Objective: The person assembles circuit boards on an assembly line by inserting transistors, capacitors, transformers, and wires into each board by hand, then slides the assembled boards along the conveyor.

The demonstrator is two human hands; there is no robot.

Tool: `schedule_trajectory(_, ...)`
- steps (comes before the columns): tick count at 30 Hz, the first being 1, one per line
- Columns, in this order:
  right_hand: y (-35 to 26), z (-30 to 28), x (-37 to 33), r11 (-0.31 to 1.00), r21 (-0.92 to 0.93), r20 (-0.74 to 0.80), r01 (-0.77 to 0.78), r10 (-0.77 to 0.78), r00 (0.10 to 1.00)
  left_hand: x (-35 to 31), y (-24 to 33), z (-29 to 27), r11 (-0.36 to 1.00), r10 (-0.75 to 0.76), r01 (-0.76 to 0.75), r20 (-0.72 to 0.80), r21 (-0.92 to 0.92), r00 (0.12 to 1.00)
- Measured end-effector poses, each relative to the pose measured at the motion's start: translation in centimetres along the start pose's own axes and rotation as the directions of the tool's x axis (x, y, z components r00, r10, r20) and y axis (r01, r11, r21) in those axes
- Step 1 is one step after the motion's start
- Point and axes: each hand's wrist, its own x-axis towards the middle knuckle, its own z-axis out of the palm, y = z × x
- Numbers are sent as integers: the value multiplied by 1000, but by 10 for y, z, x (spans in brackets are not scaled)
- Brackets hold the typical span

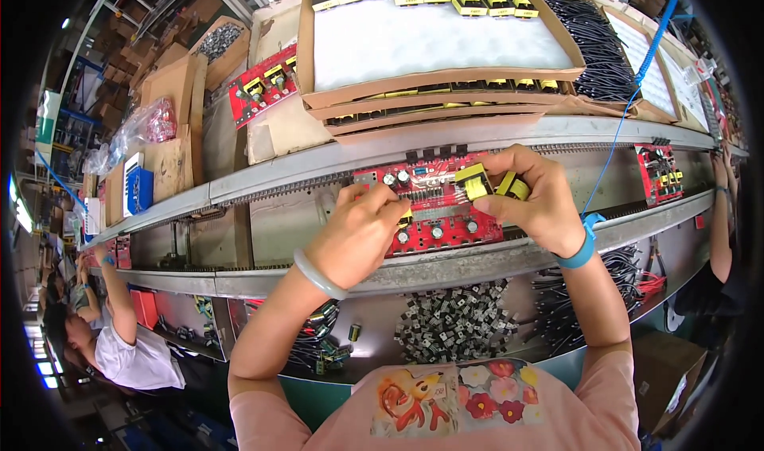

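A red circuit board (446, 236) with capacitors and pins lies across the conveyor rails in front of me. My right hand (541, 200) is closed around two yellow-and-black transformers. One transformer (475, 182) is pinched between thumb and fingers above the board's right part, its pins toward the left. The other transformer (512, 186) sits farther back in the same hand. My left hand (362, 228) is over the board's left end, its fingers pinched on another transformer (406, 219), mostly hidden by them and low against the board.
Stacked cardboard trays (446, 85) of transformers stand beyond the conveyor rail (263, 165). Another red board (659, 173) lies farther right on the line. Near me are piles of small black components (454, 324) and black cables (557, 300). Co-workers stand on both sides; a blue cord (617, 137) hangs at right.
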Motion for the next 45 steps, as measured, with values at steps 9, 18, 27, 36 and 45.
schedule_trajectory(9,14,19,5,752,-510,187,418,-378,907,-2,5,7,999,-16,18,-49,38,999)
schedule_trajectory(18,29,24,12,529,-613,404,586,-427,809,-6,12,13,992,-46,53,-64,113,997)
schedule_trajectory(27,29,35,21,412,-657,472,631,-429,771,-7,11,13,986,-4,23,-111,166,994)
schedule_trajectory(36,19,42,18,253,-729,521,636,-396,756,-6,14,15,987,-32,47,-98,151,995)
schedule_trajectory(45,15,48,19,140,-735,588,664,-358,726,-7,14,20,985,-46,62,-104,159,993)
